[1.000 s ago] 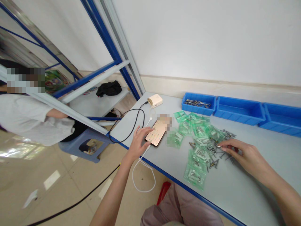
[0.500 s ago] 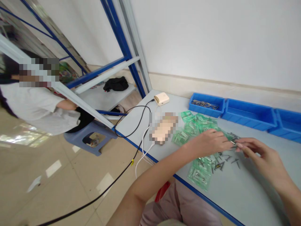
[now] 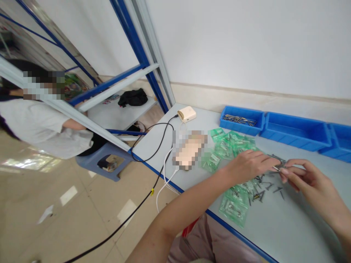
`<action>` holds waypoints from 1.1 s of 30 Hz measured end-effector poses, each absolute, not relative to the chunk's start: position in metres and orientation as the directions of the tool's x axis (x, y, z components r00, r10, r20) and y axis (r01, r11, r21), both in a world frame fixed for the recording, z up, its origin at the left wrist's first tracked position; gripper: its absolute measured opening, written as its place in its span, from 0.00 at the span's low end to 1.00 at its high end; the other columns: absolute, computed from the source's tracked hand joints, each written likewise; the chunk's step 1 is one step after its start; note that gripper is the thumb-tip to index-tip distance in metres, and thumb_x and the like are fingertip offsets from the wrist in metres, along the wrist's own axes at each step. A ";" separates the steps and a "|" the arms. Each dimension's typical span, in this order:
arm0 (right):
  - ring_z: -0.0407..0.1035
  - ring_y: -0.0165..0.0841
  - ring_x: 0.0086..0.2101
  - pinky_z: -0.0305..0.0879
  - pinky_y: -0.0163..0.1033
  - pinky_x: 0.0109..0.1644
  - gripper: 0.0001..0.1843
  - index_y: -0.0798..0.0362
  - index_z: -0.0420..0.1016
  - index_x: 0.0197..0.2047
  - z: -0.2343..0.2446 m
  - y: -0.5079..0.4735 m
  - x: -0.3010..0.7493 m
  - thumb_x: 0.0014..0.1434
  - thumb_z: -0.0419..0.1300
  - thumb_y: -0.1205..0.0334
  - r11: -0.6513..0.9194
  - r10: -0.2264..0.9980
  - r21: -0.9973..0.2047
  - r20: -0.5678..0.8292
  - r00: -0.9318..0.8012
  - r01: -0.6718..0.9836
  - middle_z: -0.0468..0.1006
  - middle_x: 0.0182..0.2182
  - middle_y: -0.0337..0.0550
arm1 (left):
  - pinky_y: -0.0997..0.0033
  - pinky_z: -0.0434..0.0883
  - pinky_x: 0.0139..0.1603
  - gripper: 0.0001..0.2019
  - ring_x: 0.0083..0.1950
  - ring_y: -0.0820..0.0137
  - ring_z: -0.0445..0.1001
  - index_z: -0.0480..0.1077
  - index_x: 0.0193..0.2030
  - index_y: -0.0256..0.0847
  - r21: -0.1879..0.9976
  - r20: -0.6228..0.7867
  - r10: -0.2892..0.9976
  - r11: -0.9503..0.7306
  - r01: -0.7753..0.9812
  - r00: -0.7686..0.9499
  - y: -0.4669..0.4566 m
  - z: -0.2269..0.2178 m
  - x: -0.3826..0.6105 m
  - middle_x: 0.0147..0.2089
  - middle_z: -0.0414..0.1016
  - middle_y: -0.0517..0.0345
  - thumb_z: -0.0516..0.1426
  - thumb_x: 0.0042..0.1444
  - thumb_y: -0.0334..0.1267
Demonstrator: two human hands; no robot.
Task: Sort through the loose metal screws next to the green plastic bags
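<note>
My left hand (image 3: 251, 166) reaches across the table with its fingers closed at the tips. Facing it, my right hand (image 3: 309, 180) pinches with thumb and forefinger. Between the two sets of fingertips shows a thin shiny metal screw (image 3: 276, 169), partly hidden by the fingers. Loose dark screws (image 3: 259, 195) lie scattered just below the hands, and more lie behind the fingertips. Small green-tinted clear bags (image 3: 233, 210) with metal parts inside spread around and under my left forearm.
Along the wall stand blue bins; the left bin (image 3: 241, 128) holds long thin metal pieces, beside a middle bin (image 3: 297, 137). A blurred phone-like object (image 3: 190, 149), a cream-coloured device (image 3: 187, 114) and cables lie at left. A person (image 3: 41, 124) sits beyond the frame post.
The view has shifted slightly. Both hands remain together over the loose screws, my right hand's fingers curled a little differently around the metal piece.
</note>
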State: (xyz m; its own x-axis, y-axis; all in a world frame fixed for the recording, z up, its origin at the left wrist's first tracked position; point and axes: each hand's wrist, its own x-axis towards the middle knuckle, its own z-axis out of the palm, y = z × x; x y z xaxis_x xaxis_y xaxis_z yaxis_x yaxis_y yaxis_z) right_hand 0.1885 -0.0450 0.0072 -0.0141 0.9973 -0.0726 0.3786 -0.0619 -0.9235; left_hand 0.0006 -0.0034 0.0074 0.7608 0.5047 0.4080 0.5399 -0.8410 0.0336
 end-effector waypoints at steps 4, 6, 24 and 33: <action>0.58 0.28 0.19 0.54 0.33 0.20 0.23 0.49 0.64 0.40 0.003 -0.045 0.187 0.50 0.62 0.42 -0.072 0.995 -0.929 -0.090 -0.031 0.363 0.69 0.18 0.35 | 0.71 0.64 0.40 0.17 0.45 0.71 0.71 0.70 0.46 0.41 -0.002 0.336 0.470 -0.866 0.500 0.816 -0.005 0.016 -0.005 0.41 0.73 0.58 0.40 0.68 0.32; 0.57 0.28 0.18 0.53 0.33 0.19 0.23 0.49 0.64 0.40 0.005 -0.045 0.187 0.49 0.62 0.42 -0.075 0.996 -0.928 -0.088 -0.018 0.366 0.69 0.18 0.35 | 0.70 0.64 0.39 0.18 0.45 0.71 0.70 0.70 0.46 0.42 -0.031 0.319 0.444 -0.878 0.477 0.837 -0.006 0.017 -0.006 0.41 0.72 0.57 0.40 0.68 0.31; 0.68 0.36 0.22 0.66 0.40 0.29 0.20 0.52 0.74 0.23 0.025 -0.043 0.190 0.39 0.62 0.42 -0.197 0.978 -0.838 -0.130 0.164 0.509 0.75 0.20 0.44 | 0.71 0.60 0.34 0.22 0.41 0.71 0.71 0.70 0.47 0.40 0.008 0.392 0.482 -0.853 0.521 0.784 -0.003 0.011 -0.001 0.37 0.73 0.57 0.37 0.70 0.40; 0.66 0.33 0.25 0.62 0.38 0.30 0.26 0.51 0.78 0.32 0.021 -0.050 0.185 0.41 0.59 0.38 -0.022 0.991 -0.721 0.076 0.111 0.692 0.78 0.28 0.43 | 0.69 0.60 0.32 0.20 0.38 0.69 0.70 0.71 0.38 0.39 0.041 0.460 0.514 -0.827 0.561 0.724 -0.002 0.006 0.001 0.31 0.71 0.57 0.40 0.69 0.41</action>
State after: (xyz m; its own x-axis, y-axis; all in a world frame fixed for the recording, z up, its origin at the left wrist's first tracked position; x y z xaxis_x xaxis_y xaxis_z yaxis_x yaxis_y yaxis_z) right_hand 0.1849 -0.0503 0.0207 0.1107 0.9910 0.0758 0.6924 -0.0222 -0.7212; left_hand 0.0011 -0.0021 0.0056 0.7242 0.5142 0.4595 0.5611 -0.8267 0.0409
